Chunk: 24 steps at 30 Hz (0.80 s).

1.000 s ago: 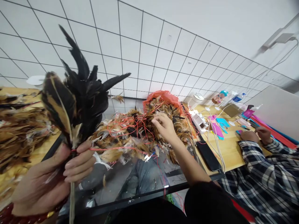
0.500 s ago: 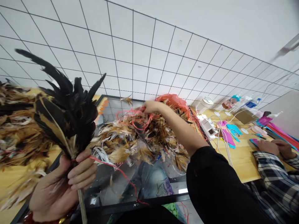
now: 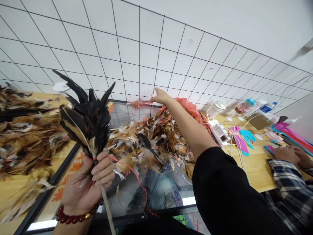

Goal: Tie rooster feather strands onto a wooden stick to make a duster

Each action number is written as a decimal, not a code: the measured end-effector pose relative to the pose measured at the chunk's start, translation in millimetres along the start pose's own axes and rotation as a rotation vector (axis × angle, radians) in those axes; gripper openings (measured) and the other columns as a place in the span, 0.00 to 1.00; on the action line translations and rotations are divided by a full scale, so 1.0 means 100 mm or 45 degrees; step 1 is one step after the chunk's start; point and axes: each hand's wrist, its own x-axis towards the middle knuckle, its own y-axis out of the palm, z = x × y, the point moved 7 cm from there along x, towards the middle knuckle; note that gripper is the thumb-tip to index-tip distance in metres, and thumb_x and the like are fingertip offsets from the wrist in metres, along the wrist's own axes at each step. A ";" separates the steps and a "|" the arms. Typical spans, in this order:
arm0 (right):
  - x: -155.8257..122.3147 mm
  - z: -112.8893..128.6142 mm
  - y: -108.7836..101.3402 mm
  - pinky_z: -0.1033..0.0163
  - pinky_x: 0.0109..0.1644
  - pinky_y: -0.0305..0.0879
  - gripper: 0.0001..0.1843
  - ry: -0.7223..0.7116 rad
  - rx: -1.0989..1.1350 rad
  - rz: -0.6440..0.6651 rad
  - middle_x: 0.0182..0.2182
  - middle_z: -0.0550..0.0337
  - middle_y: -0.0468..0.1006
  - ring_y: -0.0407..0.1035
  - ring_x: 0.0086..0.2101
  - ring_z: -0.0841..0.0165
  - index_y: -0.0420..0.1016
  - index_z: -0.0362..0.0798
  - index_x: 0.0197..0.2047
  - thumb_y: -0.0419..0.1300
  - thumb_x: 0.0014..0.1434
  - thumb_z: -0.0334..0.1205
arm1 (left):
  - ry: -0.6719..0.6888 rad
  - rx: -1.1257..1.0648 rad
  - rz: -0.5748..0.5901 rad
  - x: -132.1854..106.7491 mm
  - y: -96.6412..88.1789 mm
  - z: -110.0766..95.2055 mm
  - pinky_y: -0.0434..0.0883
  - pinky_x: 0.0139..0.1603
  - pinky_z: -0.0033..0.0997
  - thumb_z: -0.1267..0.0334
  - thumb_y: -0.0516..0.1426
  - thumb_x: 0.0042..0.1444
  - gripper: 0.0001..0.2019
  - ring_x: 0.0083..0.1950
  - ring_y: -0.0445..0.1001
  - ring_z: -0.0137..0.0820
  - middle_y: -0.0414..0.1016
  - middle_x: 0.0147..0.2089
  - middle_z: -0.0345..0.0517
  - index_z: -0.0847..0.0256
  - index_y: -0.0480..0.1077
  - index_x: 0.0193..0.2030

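Note:
My left hand [image 3: 99, 178] is closed around the wooden stick of a feather duster [image 3: 91, 120], its black and brown feathers fanning upward. The stick [image 3: 107, 209] sticks out below my palm. A red string [image 3: 137, 178] trails from the binding at my fingers toward the table's front edge. My right hand [image 3: 161, 97] reaches to the back of the table, thumb and a finger spread apart. Beside its fingertips is a tangle of red string [image 3: 141, 103]; whether a strand touches them is unclear. Below lies a heap of brown and white feathers [image 3: 168, 130], with a dark-handled tool [image 3: 146, 143] on it.
More feathers [image 3: 31, 130] cover the wooden table at left. A red plastic bag [image 3: 188, 107] sits behind the heap, against the wire grid [image 3: 139, 58]. To the right are a white device [image 3: 220, 132], cables and coloured pieces [image 3: 241, 143]. A co-worker's hands [image 3: 288, 154] rest there.
My right hand has moved up and back, with the red string tangle shifting to the table's rear. The duster in my left hand has moved right in view.

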 end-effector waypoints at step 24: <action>0.03 -0.19 0.51 0.61 0.43 0.71 0.31 0.202 -0.161 0.080 0.42 0.47 0.80 0.76 0.37 0.65 0.66 0.38 0.61 0.64 0.58 0.43 | 0.043 -0.072 0.112 0.17 -0.13 0.19 0.66 0.21 0.20 0.73 0.62 0.56 0.12 0.21 0.66 0.22 0.63 0.25 0.35 0.61 0.61 0.37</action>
